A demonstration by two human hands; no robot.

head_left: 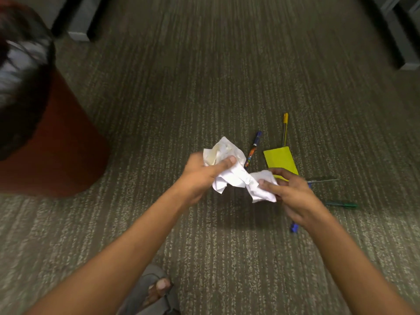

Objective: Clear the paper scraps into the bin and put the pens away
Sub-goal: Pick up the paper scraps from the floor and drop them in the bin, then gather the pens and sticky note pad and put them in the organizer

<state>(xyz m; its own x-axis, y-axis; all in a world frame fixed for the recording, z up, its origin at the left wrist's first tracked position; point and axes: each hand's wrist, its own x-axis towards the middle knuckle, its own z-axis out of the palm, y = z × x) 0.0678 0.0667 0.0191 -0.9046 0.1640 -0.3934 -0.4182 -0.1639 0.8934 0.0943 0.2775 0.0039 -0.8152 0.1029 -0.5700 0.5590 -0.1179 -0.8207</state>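
Note:
My left hand [202,176] grips a crumpled white paper scrap [223,155] above the carpet. My right hand [293,196] pinches a second crumpled white scrap [263,189], and the two scraps touch between my hands. A red bin [59,146] with a black liner stands at the left. On the carpet lie a yellow pouch [280,159], an orange-and-blue pen [253,148], a yellow pen [285,128], a thin dark pen [322,180], a green pen [341,204] and a blue pen [293,227] partly hidden by my right hand.
Grey-green carpet [204,76] stretches ahead. Dark and grey furniture bases stand at the far left [79,26] and far right [404,42]. My foot in a grey sandal [156,292] is at the bottom centre.

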